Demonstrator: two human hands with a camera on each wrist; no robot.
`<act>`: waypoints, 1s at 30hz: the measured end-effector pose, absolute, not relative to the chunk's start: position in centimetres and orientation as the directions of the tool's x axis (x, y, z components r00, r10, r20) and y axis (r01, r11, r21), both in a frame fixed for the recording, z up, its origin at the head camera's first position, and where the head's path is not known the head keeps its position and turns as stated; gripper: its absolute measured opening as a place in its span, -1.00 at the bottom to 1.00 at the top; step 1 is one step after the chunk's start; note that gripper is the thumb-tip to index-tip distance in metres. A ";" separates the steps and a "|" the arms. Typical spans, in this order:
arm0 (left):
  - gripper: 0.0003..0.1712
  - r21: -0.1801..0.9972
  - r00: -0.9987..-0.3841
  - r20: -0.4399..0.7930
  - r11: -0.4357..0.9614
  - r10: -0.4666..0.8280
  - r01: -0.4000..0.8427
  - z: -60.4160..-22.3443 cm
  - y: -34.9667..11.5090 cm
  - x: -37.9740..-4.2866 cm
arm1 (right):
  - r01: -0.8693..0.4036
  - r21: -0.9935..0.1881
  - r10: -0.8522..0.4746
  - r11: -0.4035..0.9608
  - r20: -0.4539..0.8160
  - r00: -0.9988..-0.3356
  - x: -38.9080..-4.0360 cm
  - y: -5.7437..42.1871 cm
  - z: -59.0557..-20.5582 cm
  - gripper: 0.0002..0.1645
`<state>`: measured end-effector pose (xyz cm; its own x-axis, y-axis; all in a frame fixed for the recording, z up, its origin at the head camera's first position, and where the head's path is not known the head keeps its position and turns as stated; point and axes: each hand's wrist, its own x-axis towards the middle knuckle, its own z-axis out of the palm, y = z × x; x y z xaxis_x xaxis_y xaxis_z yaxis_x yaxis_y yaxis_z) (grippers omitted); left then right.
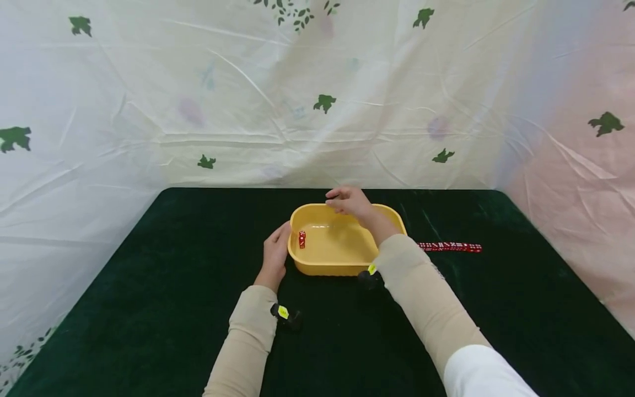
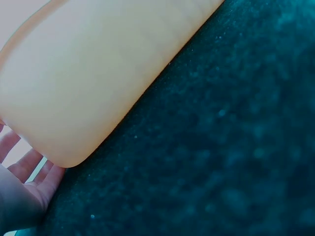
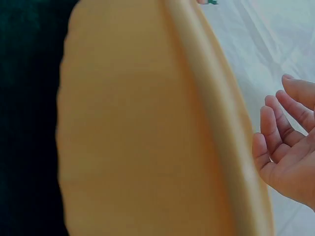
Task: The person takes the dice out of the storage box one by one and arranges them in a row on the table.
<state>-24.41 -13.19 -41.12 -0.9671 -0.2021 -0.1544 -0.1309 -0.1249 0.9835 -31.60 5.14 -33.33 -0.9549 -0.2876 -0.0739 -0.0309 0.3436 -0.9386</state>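
Observation:
A yellow plastic basin sits on the dark green cloth. Inside it, by the left wall, is a small group of red dice with white pips. My left hand rests against the basin's left outer wall; in the left wrist view its fingers lie fairly straight along that wall. My right hand hovers over the basin's far rim, fingers loosely bent. Seen from the right wrist, that hand has thumb and fingers apart, with nothing visible between them.
Right of the basin runs a straight row of several red dice, its left end hidden by the right sleeve. The green-covered table meets a pale patterned curtain at the back, with more curtain at both sides.

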 end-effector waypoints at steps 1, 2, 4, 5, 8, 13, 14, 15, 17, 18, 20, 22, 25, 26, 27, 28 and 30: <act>-0.46 0.984 -0.967 -0.155 -0.123 -0.203 -0.132 -41.2 -13.2 -24.4 | -0.017 -0.938 -0.286 0.345 -0.087 -0.954 -31.6 4.9 -33.6 -0.64; -0.46 0.984 -0.967 -0.155 -0.122 -0.204 -0.132 -41.2 -13.1 -24.4 | -0.007 -0.939 -0.288 0.344 -0.098 -0.953 -31.6 4.6 -33.8 -0.64; -0.47 0.984 -0.965 -0.158 -0.120 -0.211 -0.135 -41.2 -13.1 -24.4 | 0.013 -0.937 -0.291 0.350 -0.122 -0.949 -31.6 4.0 -34.2 -0.65; -0.47 0.984 -0.965 -0.156 -0.121 -0.212 -0.133 -41.2 -13.1 -24.4 | 0.022 -0.936 -0.295 0.351 -0.133 -0.946 -31.6 3.7 -34.4 -0.66; -0.46 0.984 -0.966 -0.149 -0.128 -0.210 -0.124 -41.2 -13.1 -24.5 | 0.038 -0.935 -0.307 0.352 -0.153 -0.939 -31.5 2.9 -34.8 -0.67; -0.46 0.983 -0.967 -0.146 -0.141 -0.211 -0.118 -41.2 -13.1 -24.6 | 0.055 -0.925 -0.315 0.375 -0.182 -0.931 -31.3 1.8 -35.7 -0.70; -0.46 0.983 -0.967 -0.144 -0.141 -0.210 -0.116 -41.2 -13.1 -24.6 | 0.057 -0.923 -0.318 0.380 -0.188 -0.929 -31.3 1.6 -35.8 -0.71; -0.46 0.983 -0.967 -0.144 -0.141 -0.210 -0.116 -41.3 -13.1 -24.6 | 0.060 -0.921 -0.319 0.385 -0.193 -0.928 -31.2 1.5 -36.0 -0.72; -0.45 0.983 -0.967 -0.146 -0.140 -0.211 -0.118 -41.3 -13.1 -24.6 | 0.065 -0.917 -0.325 0.392 -0.205 -0.923 -31.2 1.2 -36.4 -0.73; -0.45 0.983 -0.966 -0.148 -0.139 -0.211 -0.121 -41.3 -13.1 -24.6 | 0.066 -0.916 -0.329 0.396 -0.209 -0.921 -31.2 1.1 -36.6 -0.73; -0.43 0.983 -0.967 -0.147 -0.141 -0.208 -0.120 -41.3 -13.1 -24.6 | 0.063 -0.912 -0.335 0.406 -0.213 -0.918 -31.2 0.9 -37.0 -0.74; -0.44 0.982 -0.966 -0.149 -0.143 -0.213 -0.120 -41.3 -13.1 -24.6 | 0.053 -0.905 -0.343 0.422 -0.213 -0.915 -31.1 0.8 -37.3 -0.74; -0.45 0.982 -0.965 -0.149 -0.146 -0.214 -0.120 -41.2 -13.1 -24.5 | 0.035 -0.892 -0.357 0.450 -0.216 -0.909 -31.0 0.6 -37.6 -0.74; -0.46 0.982 -0.965 -0.150 -0.146 -0.217 -0.120 -41.2 -13.1 -24.5 | 0.032 -0.887 -0.360 0.460 -0.220 -0.907 -31.0 0.6 -37.7 -0.74; -0.47 0.982 -0.965 -0.150 -0.145 -0.216 -0.120 -41.1 -13.1 -24.5 | 0.031 -0.883 -0.362 0.469 -0.224 -0.905 -31.0 0.6 -37.8 -0.74; -0.47 0.982 -0.965 -0.149 -0.145 -0.216 -0.120 -41.1 -13.1 -24.5 | 0.031 -0.878 -0.363 0.477 -0.229 -0.903 -31.0 0.5 -37.8 -0.74; -0.48 0.982 -0.965 -0.148 -0.145 -0.215 -0.118 -41.0 -13.1 -24.5 | 0.030 -0.869 -0.366 0.494 -0.240 -0.899 -31.0 0.5 -37.9 -0.74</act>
<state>-24.51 -13.06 -41.04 -0.9654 -0.2151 -0.1477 -0.1181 -0.1445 0.9824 -31.02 0.48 -37.93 -0.8992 -0.3662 -0.2395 0.0301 0.4943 -0.8688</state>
